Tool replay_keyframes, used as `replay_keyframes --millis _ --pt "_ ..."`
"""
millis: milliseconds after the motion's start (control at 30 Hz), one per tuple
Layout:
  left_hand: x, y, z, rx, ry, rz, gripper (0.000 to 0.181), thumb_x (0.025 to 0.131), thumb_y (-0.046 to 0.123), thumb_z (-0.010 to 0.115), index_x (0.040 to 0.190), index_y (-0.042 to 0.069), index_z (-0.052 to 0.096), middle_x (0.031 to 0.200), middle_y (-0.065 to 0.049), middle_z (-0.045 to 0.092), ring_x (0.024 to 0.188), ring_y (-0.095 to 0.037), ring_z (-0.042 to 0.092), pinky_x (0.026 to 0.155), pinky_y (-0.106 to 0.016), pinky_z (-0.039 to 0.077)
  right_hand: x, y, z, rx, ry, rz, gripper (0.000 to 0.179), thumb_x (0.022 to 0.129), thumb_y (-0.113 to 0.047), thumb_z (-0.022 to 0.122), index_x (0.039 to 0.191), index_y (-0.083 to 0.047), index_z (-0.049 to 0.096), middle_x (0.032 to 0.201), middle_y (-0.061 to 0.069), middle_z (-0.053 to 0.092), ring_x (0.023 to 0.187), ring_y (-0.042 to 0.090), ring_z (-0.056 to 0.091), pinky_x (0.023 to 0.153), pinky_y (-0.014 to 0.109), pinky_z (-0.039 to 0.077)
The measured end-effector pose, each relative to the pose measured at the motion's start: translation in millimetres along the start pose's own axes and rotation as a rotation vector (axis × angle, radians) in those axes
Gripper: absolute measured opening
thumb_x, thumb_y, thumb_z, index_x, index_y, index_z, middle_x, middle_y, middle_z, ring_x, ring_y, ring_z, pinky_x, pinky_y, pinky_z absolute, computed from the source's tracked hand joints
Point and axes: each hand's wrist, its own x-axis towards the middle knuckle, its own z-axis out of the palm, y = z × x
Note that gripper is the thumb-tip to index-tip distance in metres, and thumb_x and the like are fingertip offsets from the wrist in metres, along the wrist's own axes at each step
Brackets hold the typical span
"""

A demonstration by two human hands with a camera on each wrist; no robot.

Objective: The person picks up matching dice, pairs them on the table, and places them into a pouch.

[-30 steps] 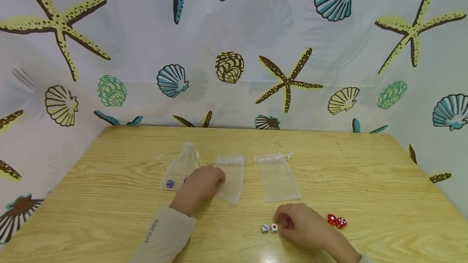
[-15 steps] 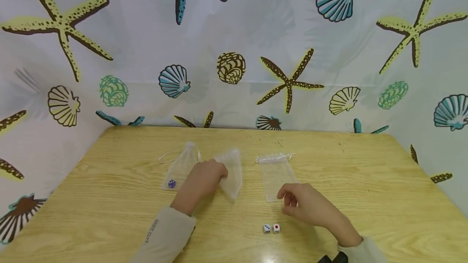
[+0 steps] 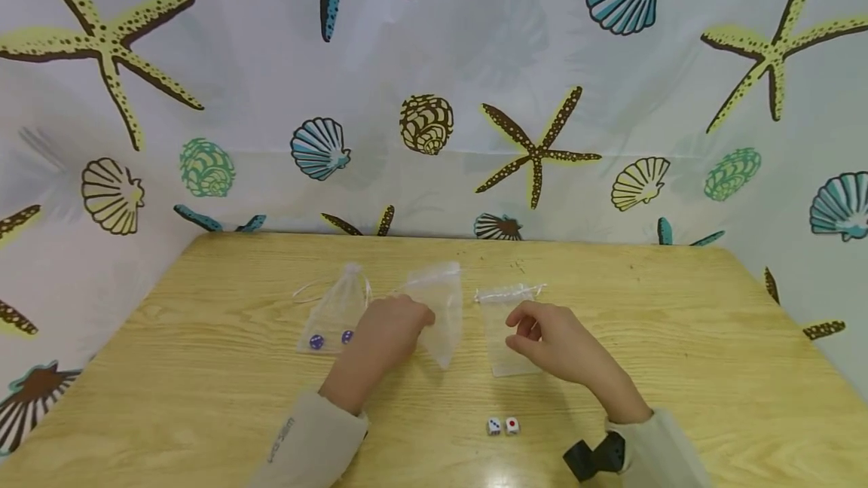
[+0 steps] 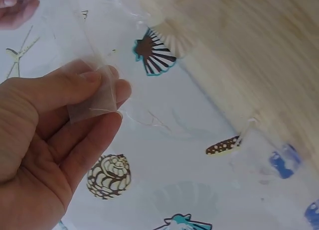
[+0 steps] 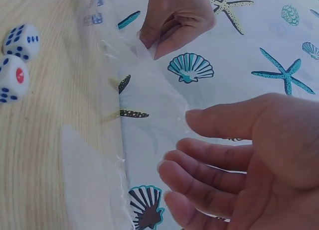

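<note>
My left hand (image 3: 389,326) pinches the lower part of a sheer white drawstring bag (image 3: 445,307), which is lifted off the table at a tilt. In the left wrist view, thumb and fingers close on a corner of its thin fabric (image 4: 94,103). My right hand (image 3: 556,337) is raised to the right of this bag, over a second sheer bag (image 3: 503,360) lying flat. Its thumb and fingers stand apart with nothing between them; in the right wrist view, the thumb tip is right at the held bag's edge. Two white dice (image 3: 494,426) sit side by side in front.
At the left lies a third sheer bag (image 3: 332,318) with purple dice (image 3: 316,341) inside, its cords loose on the wooden table (image 3: 203,367). A shell-and-starfish cloth (image 3: 380,187) hangs behind. A black wrist device (image 3: 597,456) shows at the right sleeve.
My right hand has left its place beside the white dice and moved up and away toward the bags. My left hand has lifted and tilted the middle bag. The red dice are no longer visible.
</note>
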Motion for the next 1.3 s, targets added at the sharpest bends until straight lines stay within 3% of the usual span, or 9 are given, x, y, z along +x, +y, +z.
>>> replay_keyframes --millis 267,467,567,867,1133,1300 --pt "-3.4 22.0 -12.5 0.088 0.066 0.054 0.02 0.086 -0.003 0.064 0.078 0.014 0.072 0.071 -0.001 0.069 0.052 -0.012 0.053 0.045 -0.026 0.043 -1.4 0.8 -2.1 0.086 0.089 0.065 0.027 0.095 -0.021 0.059 0.113 -0.001 0.06 0.096 0.008 0.065 0.081 0.016 0.06 0.066 0.027 0.05" --pt "-7.5 38.4 -19.3 0.168 0.163 0.133 0.016 0.082 0.004 0.07 0.071 0.016 0.068 0.061 0.002 0.062 0.049 -0.007 0.049 0.044 -0.023 0.041 -0.6 3.6 2.2 0.243 0.114 0.088 0.031 0.096 -0.022 0.057 0.116 0.002 0.058 0.102 0.014 0.063 0.084 0.027 0.066 0.065 0.029 0.056" --pt "-8.7 45.8 -21.2 0.196 0.175 0.173 0.012 0.082 0.008 0.071 0.073 0.016 0.068 0.062 0.003 0.061 0.05 -0.008 0.051 0.045 -0.022 0.041 0.0 2.3 4.2 0.309 0.121 0.081 0.032 0.096 -0.022 0.057 0.116 0.003 0.058 0.103 0.016 0.063 0.085 0.029 0.067 0.066 0.031 0.057" --pt "-11.4 63.0 -19.9 0.265 0.282 0.245 0.021 0.076 0.007 0.074 0.063 0.016 0.062 0.057 0.004 0.054 0.048 -0.009 0.047 0.042 -0.02 0.035 1.5 0.8 9.0 0.372 0.158 0.086 0.02 0.09 -0.009 0.064 0.102 0.007 0.062 0.086 0.016 0.067 0.069 0.021 0.067 0.061 0.032 0.058" --pt "-13.3 69.9 -18.6 0.267 0.274 0.25 0.022 0.076 0.006 0.075 0.064 0.016 0.058 0.058 0.005 0.054 0.048 -0.006 0.041 0.042 -0.017 0.028 0.5 3.5 5.6 0.359 0.221 0.082 0.014 0.088 -0.002 0.064 0.098 0.008 0.064 0.085 0.018 0.068 0.064 0.011 0.063 0.057 0.027 0.056" --pt "-12.4 65.3 -22.6 0.202 0.255 0.235 0.011 0.08 0.018 0.073 0.074 0.015 0.064 0.065 0.004 0.058 0.053 -0.008 0.05 0.044 -0.018 0.036 -0.8 5.0 -0.6 0.352 0.244 0.083 0.015 0.088 -0.004 0.065 0.098 0.007 0.065 0.085 0.019 0.069 0.062 0.012 0.063 0.057 0.028 0.056"
